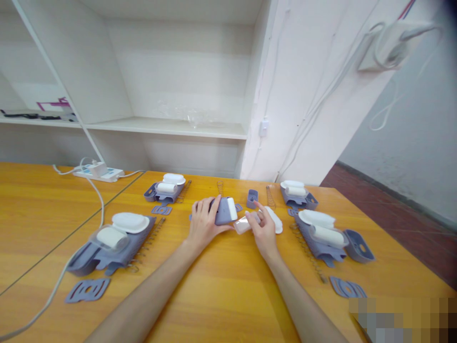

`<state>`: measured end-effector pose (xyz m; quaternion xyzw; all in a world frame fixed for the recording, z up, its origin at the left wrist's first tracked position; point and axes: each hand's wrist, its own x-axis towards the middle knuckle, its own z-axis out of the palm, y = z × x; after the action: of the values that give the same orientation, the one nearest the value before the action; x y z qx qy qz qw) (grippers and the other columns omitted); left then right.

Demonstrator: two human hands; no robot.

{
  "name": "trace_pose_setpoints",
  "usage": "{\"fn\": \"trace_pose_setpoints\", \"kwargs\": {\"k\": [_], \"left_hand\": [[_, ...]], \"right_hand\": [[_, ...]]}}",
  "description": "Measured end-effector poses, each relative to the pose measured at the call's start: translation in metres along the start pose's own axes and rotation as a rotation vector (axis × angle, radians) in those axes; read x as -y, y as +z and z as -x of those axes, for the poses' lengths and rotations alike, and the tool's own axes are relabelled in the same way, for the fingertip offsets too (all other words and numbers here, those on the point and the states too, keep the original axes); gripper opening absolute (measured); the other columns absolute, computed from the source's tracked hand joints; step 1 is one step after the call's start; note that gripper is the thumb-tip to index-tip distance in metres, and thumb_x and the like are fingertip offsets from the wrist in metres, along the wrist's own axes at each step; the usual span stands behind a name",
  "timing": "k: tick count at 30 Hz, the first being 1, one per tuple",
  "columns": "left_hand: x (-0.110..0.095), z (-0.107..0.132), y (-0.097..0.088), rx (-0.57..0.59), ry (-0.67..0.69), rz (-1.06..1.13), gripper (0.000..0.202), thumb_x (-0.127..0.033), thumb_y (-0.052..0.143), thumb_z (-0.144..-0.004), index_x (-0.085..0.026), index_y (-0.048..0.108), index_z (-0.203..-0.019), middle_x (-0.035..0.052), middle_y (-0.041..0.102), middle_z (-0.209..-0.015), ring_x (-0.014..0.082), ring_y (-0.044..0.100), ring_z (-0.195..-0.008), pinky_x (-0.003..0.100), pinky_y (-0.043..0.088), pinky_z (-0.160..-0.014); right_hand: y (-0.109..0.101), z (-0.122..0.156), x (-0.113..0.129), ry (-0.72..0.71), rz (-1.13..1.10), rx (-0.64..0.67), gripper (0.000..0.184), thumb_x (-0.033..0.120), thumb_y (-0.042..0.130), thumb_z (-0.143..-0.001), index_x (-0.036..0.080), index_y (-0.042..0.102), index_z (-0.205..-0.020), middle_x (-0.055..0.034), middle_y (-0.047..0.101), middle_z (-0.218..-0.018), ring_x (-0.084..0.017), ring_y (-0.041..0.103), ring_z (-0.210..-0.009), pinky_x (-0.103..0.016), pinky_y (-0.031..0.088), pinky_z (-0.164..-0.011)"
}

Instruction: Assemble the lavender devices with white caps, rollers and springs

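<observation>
My left hand (pixel 204 220) is wrapped over a grey plastic housing (pixel 224 215) with a white end, held just above the wooden table. Close beside it, the fingers of my right hand (pixel 264 229) pinch a clear plastic piece (pixel 243 225) with something pale in it; its exact kind is unclear. A white oval lid (pixel 274 220) lies behind my right hand, partly covered by it. Past my fingertips stands a small grey cup (pixel 253 197) with a hole. A grey slotted plate (pixel 239 207) shows only in part near the housing.
Similar sets lie to both sides: grey housings (pixel 134 245) with white rolls (pixel 111 237) and oval lids (pixel 317 219), coil springs (pixel 152 237), slotted plates (pixel 88 289) and cups (pixel 359 246). A power strip (pixel 98 171) and its white cable are at left; shelves (pixel 167 126) stand behind.
</observation>
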<state>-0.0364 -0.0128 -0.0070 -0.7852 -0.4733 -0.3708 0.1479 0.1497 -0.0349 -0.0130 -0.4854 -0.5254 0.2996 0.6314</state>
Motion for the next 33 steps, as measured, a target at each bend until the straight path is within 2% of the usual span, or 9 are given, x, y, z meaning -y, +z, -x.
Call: {"fn": "trace_pose_setpoints", "kwargs": {"k": [6, 10, 13, 16, 18, 22, 30, 33], "left_hand": [[-0.003, 0.000, -0.002, 0.089, 0.104, 0.043, 0.087, -0.067, 0.056, -0.067, -0.013, 0.040, -0.133, 0.0166, 0.053, -0.119, 0.0296, 0.047, -0.107, 0.043, 0.029, -0.094], [-0.004, 0.000, -0.001, 0.096, 0.130, 0.050, 0.085, -0.067, 0.053, -0.069, -0.013, 0.040, -0.134, 0.0168, 0.053, -0.119, 0.0297, 0.047, -0.106, 0.044, 0.029, -0.095], [-0.004, -0.001, -0.001, 0.084, 0.106, 0.050, 0.084, -0.067, 0.053, -0.070, -0.013, 0.040, -0.134, 0.0172, 0.053, -0.119, 0.0300, 0.047, -0.106, 0.044, 0.029, -0.094], [-0.004, -0.001, 0.000, 0.084, 0.121, 0.055, 0.084, -0.067, 0.053, -0.070, -0.014, 0.040, -0.134, 0.0171, 0.053, -0.118, 0.0303, 0.048, -0.106, 0.044, 0.029, -0.094], [-0.005, 0.000, 0.000, 0.093, 0.146, 0.058, 0.084, -0.067, 0.053, -0.070, -0.014, 0.040, -0.134, 0.0167, 0.053, -0.117, 0.0305, 0.048, -0.105, 0.044, 0.029, -0.094], [-0.005, 0.000, -0.001, 0.111, 0.174, 0.067, 0.079, -0.063, 0.054, -0.072, -0.015, 0.041, -0.133, 0.0156, 0.054, -0.117, 0.0303, 0.048, -0.106, 0.044, 0.030, -0.093], [-0.005, -0.002, -0.002, 0.165, 0.224, 0.087, 0.075, -0.060, 0.054, -0.073, -0.015, 0.042, -0.131, 0.0155, 0.053, -0.118, 0.0300, 0.046, -0.108, 0.045, 0.030, -0.093], [-0.004, -0.001, -0.001, 0.171, 0.233, 0.086, 0.075, -0.059, 0.053, -0.074, -0.015, 0.041, -0.132, 0.0156, 0.053, -0.119, 0.0302, 0.046, -0.109, 0.045, 0.030, -0.093]], "right_hand": [[0.003, 0.002, 0.002, 0.115, -0.065, 0.022, 0.069, 0.045, 0.064, -0.073, 0.014, 0.041, -0.131, -0.0044, 0.066, -0.075, -0.019, 0.060, -0.061, -0.028, 0.047, -0.050], [0.004, 0.003, 0.001, 0.169, -0.094, 0.056, 0.077, 0.044, 0.066, -0.072, 0.014, 0.034, -0.136, -0.0108, 0.070, -0.089, -0.023, 0.065, -0.070, -0.030, 0.051, -0.051], [0.004, 0.005, -0.004, 0.128, -0.095, 0.126, 0.073, 0.043, 0.063, -0.075, 0.013, 0.035, -0.135, -0.0142, 0.066, -0.107, -0.026, 0.065, -0.088, -0.035, 0.055, -0.064], [0.005, 0.007, -0.010, 0.060, -0.088, 0.207, 0.069, 0.040, 0.061, -0.078, 0.013, 0.035, -0.137, -0.0141, 0.060, -0.119, -0.026, 0.061, -0.102, -0.038, 0.052, -0.082], [0.006, 0.009, -0.012, 0.042, -0.081, 0.223, 0.070, 0.039, 0.060, -0.080, 0.014, 0.032, -0.139, -0.0133, 0.060, -0.120, -0.025, 0.060, -0.103, -0.039, 0.050, -0.086], [0.007, 0.009, -0.012, 0.052, -0.099, 0.212, 0.072, 0.039, 0.058, -0.081, 0.016, 0.026, -0.141, -0.0121, 0.060, -0.120, -0.025, 0.060, -0.104, -0.039, 0.051, -0.085], [0.004, 0.008, -0.017, 0.012, -0.048, 0.196, 0.059, 0.040, 0.054, -0.083, 0.016, 0.039, -0.135, -0.0120, 0.054, -0.128, -0.026, 0.056, -0.111, -0.040, 0.050, -0.088], [0.004, 0.008, -0.018, -0.012, -0.012, 0.211, 0.055, 0.040, 0.053, -0.084, 0.016, 0.042, -0.132, -0.0116, 0.056, -0.125, -0.025, 0.058, -0.108, -0.039, 0.050, -0.087]]}}
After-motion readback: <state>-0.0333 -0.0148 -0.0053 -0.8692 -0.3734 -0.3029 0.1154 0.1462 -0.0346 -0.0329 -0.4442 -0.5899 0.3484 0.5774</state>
